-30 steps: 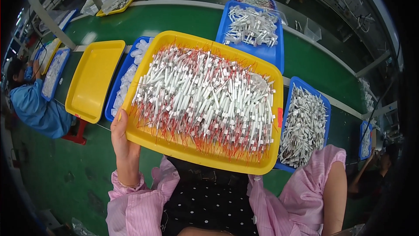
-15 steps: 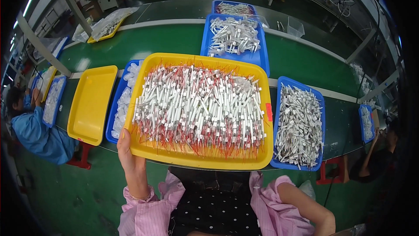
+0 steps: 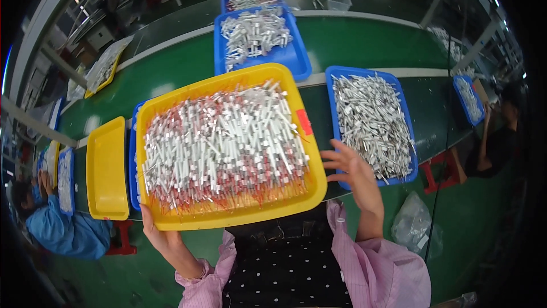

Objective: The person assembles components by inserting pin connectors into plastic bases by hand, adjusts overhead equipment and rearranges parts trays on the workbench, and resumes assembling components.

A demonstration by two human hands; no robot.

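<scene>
My left hand grips the near left corner of a yellow tray, with the thumb up along its side and the other fingers hidden underneath. Inside the tray lies a dense layer of small white tube-shaped parts with thin red wires sticking out. The tray sits slanted in front of me, its right side higher in the picture. Just off its right edge, my right hand is open, fingers spread toward the rim and holding nothing. Behind that hand stands a blue tray full of thin white and grey parts.
Another blue tray with white parts rests on the green belt beyond. An empty-looking yellow tray and a partly covered blue tray are at left. People sit at both sides. A plastic bag lies lower right.
My right hand has come up from the lower right to the yellow tray's right side, fingers spread. The tray has shifted left and slants more in the view. My left hand keeps its grip.
</scene>
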